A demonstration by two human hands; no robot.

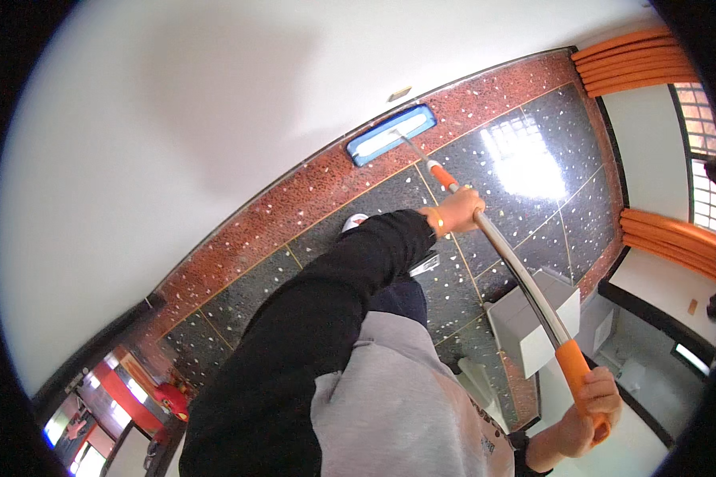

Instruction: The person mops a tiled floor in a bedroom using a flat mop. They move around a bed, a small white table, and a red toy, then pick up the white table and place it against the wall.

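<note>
A flat mop lies slanted across the view, its metal pole (pixel 525 278) running from lower right to upper middle. My left hand (pixel 459 211) is closed around the pole just above its lower orange joint (pixel 443 176). The orange grip (pixel 573 370) at the upper end is wrapped by my right hand (pixel 589 413). The blue-edged mop head (pixel 391 135) rests flat on the red floor border, right along the foot of the white wall. Part of the pole under each hand is hidden.
Dark speckled tiles (pixel 414 199) meet a red border (pixel 247 215) by the white wall (pixel 175 95). A grey-white box-shaped piece (pixel 533 318) stands right of my legs. Orange curtains (pixel 632 60) hang by a barred window at right. A doorway with red items (pixel 171 397) lies lower left.
</note>
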